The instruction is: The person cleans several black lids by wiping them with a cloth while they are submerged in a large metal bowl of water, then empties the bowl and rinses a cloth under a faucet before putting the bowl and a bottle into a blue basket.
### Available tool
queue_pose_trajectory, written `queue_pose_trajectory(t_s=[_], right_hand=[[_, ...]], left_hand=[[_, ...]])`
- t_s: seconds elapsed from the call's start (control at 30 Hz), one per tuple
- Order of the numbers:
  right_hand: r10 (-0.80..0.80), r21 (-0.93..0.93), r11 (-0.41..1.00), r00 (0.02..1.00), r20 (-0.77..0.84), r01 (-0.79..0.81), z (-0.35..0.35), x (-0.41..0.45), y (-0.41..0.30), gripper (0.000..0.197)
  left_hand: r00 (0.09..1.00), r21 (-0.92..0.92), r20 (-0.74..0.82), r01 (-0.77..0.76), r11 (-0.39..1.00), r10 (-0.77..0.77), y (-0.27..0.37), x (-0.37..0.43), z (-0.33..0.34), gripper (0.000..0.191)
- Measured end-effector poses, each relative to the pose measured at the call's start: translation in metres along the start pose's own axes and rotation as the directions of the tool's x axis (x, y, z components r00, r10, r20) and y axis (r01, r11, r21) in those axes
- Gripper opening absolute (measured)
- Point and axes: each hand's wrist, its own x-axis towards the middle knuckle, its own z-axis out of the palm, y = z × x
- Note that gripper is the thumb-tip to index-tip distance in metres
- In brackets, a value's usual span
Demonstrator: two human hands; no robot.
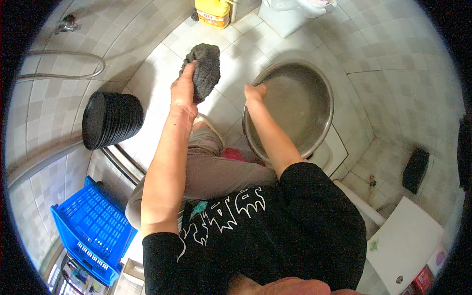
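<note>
A bunched dark grey cloth [207,72] is in my left hand [184,88], held above the tiled floor, with the thumb laid over it. My right hand [255,91] is at the left rim of a large round metal basin [328,79], its fingers bent and mostly hidden, so its grip cannot be told. Inside the basin is cloudy water [291,107]. The basin stands to the right of my knees, partly over a white fixture [341,147] that looks like a squat toilet.
A ribbed black container [114,120] and a blue plastic basket [96,228] are at the left. A hose [66,76] hangs from the wall. A yellow jug [213,13] and a lined bin [284,18] stand ahead. A white board [405,243] is at the lower right.
</note>
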Motion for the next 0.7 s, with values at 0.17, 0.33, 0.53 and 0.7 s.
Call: queue_pose_trajectory(t_s=[0.17,0.33,0.53,0.7], right_hand=[[-0.111,0.194,0.976,0.993,0.049,0.099,-0.057,-0.001,-0.014,0.027],[0.060,0.467,0.872,0.980,0.192,-0.145,-0.143,-0.001,-0.036,0.027],[0.097,0.408,0.903,0.989,0.114,-0.135,-0.194,-0.017,-0.061,0.037],[0.020,0.556,0.829,0.997,0.078,-0.060,-0.234,-0.004,-0.043,0.035]], left_hand=[[0.997,0.105,0.077,-0.003,0.994,-0.005,-0.007,-0.010,0.008,0.056],[0.996,0.169,0.090,-0.023,0.985,0.008,-0.016,-0.005,0.018,0.059],[0.995,0.105,0.092,-0.057,0.993,0.047,-0.018,-0.002,0.025,0.058],[0.995,0.106,0.093,-0.058,0.993,0.048,-0.016,-0.010,0.028,0.057]])
